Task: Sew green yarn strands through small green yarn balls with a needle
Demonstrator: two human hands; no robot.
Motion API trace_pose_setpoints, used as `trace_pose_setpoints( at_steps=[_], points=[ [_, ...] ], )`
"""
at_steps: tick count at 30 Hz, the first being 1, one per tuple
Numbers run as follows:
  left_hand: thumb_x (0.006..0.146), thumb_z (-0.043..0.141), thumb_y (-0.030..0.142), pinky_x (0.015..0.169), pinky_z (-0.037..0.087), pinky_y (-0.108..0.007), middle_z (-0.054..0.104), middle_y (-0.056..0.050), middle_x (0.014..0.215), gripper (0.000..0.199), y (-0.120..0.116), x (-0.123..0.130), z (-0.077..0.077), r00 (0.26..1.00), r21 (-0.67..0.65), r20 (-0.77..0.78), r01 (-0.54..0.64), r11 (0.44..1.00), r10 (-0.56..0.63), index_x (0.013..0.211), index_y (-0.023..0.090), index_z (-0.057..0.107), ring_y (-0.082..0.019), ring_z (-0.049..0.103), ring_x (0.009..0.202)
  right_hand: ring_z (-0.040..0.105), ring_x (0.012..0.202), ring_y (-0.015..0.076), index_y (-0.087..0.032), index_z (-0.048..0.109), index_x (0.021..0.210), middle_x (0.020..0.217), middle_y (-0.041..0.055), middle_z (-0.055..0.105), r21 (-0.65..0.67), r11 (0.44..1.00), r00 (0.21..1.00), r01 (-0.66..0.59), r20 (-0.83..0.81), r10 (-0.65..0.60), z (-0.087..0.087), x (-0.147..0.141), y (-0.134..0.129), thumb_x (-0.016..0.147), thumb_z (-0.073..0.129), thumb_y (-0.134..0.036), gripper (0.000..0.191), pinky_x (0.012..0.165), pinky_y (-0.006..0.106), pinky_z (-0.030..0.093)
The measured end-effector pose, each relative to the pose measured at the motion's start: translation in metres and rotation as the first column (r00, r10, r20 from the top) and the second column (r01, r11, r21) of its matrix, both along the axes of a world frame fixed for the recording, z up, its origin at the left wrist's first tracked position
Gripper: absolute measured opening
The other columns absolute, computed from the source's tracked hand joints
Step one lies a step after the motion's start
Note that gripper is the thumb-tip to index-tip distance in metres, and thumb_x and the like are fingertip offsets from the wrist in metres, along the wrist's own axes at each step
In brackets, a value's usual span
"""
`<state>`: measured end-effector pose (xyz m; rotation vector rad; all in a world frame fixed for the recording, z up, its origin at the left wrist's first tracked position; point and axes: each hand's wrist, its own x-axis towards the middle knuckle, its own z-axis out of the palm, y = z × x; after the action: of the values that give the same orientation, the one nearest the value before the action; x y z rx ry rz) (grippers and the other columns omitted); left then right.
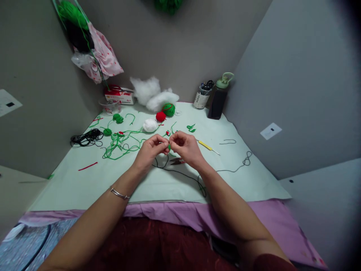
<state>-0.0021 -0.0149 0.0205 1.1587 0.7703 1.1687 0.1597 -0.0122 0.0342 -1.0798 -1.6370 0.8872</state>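
My left hand (153, 148) and my right hand (186, 146) meet above the middle of the table (166, 188). Both are pinched around a small green piece (169, 146), mostly hidden by the fingers. Black yarn (180, 172) trails below the hands toward the right. Under my right hand lie small scissors (177, 161), partly covered. A yellow-handled crochet hook (205, 145) rests to the right. Just beyond the fingertips is a small red and white piece (168, 133).
Green yarn (115, 152) and a black yarn bundle (87, 137) lie left. White (149, 125), red (160, 116) and green balls (169, 109) sit before white stuffing (152, 94). A bottle (219, 99) and pen holder (201, 98) stand back right.
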Motion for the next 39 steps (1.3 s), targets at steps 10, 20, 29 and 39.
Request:
trace_pose_setpoints(
  at_steps=[10,20,29,39],
  points=[
    [0.078,0.076,0.035,0.066,0.050,-0.024,0.064,0.000,0.069,0.024,0.002,0.000,-0.002,0.999,0.000,-0.050,-0.021,1.000,0.021,0.084,0.015,0.063,-0.012,0.061,0.066,0.053,0.064,0.0115,-0.018,0.063,0.075,0.072,0.0004,0.059,0.115,0.991,0.995,0.062,0.072,-0.070,-0.004,-0.002,0.001,0.080,0.060,-0.023,0.008,0.060,0.025,0.042],
    [0.075,0.067,0.021,0.058,0.049,-0.022,0.060,0.001,0.074,0.011,0.003,0.001,-0.001,0.999,0.012,-0.004,-0.050,0.999,0.050,0.075,0.017,0.056,-0.009,0.056,0.059,0.051,0.061,0.0098,-0.017,0.062,0.071,0.072,0.0005,0.060,0.127,0.992,0.993,0.022,0.115,-0.036,-0.005,-0.007,-0.001,0.079,0.062,-0.023,0.010,0.059,0.025,0.039],
    [0.078,0.074,0.026,0.061,0.053,-0.019,0.064,-0.002,0.097,0.019,0.001,-0.003,0.005,0.988,-0.154,0.152,-0.007,0.988,0.031,0.083,0.015,0.061,-0.008,0.063,0.067,0.048,0.049,0.0071,-0.015,0.065,0.070,0.060,-0.0034,0.057,-0.221,0.972,0.951,-0.079,-0.311,0.006,0.005,-0.004,0.004,0.067,0.068,-0.027,0.012,0.050,0.023,0.040],
    [0.079,0.077,0.030,0.058,0.051,-0.018,0.065,-0.003,0.092,0.021,0.002,-0.002,0.004,0.986,-0.145,0.164,0.006,0.989,0.018,0.084,0.013,0.065,-0.007,0.060,0.065,0.047,0.050,0.0071,-0.016,0.066,0.070,0.062,-0.0031,0.057,-0.227,0.966,0.943,-0.126,-0.331,0.045,0.006,-0.002,0.001,0.069,0.071,-0.027,0.013,0.051,0.023,0.038]
  ],
)
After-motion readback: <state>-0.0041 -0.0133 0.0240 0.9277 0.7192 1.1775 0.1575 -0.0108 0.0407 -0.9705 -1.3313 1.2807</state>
